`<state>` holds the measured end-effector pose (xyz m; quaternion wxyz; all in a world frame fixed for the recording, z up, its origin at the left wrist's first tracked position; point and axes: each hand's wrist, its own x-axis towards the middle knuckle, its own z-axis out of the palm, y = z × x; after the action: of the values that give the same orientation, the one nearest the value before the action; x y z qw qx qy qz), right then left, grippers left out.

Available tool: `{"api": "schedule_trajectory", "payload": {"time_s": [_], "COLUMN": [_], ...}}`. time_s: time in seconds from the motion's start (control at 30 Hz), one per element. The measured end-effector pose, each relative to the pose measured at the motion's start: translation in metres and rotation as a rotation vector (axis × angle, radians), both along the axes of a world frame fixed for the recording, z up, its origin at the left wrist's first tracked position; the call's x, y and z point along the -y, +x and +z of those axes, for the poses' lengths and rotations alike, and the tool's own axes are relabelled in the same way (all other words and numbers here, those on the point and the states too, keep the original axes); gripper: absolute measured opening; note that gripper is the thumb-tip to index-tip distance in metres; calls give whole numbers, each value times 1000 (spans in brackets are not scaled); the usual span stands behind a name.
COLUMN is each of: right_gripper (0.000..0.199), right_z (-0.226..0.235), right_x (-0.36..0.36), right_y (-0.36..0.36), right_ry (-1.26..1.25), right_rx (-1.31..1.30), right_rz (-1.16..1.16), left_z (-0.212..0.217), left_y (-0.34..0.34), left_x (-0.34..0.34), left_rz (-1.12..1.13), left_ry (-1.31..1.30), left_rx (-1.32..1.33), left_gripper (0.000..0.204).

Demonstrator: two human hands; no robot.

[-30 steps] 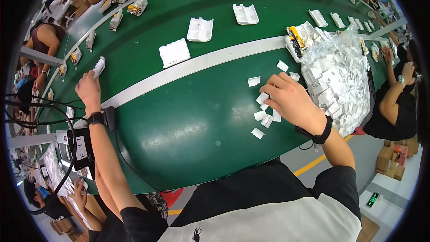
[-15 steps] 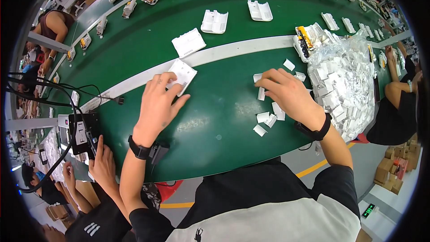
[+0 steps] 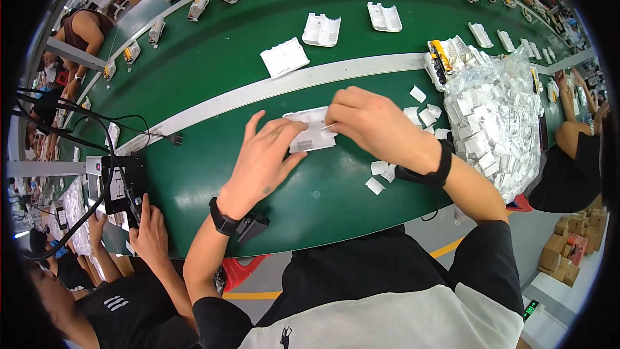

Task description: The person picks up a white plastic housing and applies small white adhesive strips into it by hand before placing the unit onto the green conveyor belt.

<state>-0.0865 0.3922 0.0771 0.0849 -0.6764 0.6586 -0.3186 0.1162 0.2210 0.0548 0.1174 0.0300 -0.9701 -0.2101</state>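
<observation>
I see the left hand (image 3: 265, 158) spread flat, fingers pressing the white plastic part (image 3: 311, 130) onto the green belt (image 3: 213, 77), just below the white stripe (image 3: 258, 94). Right hand (image 3: 371, 123) pinches a small white slip (image 3: 328, 127) at the part's edge; loose slips (image 3: 381, 174) nearby.
</observation>
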Motion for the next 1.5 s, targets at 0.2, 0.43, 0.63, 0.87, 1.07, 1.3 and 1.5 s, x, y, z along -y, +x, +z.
{"api": "schedule_trajectory", "payload": {"time_s": [0.2, 0.43, 0.63, 0.87, 1.07, 1.3, 1.5], "right_gripper": [8, 8, 16, 20, 18, 8, 8], "right_z": [-17, -13, -3, 5, -4, -14, -13], "right_x": [19, 19, 19, 20, 26, 23, 23], "right_y": [2, 7, 7, 7, 6, 0, 1], "right_ry": [80, 133, 181, 194, 154, 144, 153], "right_rx": [-31, -125, -242, -309, -266, -135, -86], "right_rz": [31, -20, -12, 19, 53, 29, 13], "left_z": [0, 0, -2, -3, -4, -6, -4], "left_y": [-4, -6, -8, -8, -8, -9, -10], "left_x": [-7, -7, -9, -8, -10, -8, -6], "left_rz": [-18, -27, -22, -12, 5, 12, 24], "left_ry": [39, 76, 67, 87, 107, 108, 100], "left_rx": [-15, 22, 21, 61, 20, 26, 48], "left_gripper": [56, 53, 53, 57, 54, 51, 49]}}
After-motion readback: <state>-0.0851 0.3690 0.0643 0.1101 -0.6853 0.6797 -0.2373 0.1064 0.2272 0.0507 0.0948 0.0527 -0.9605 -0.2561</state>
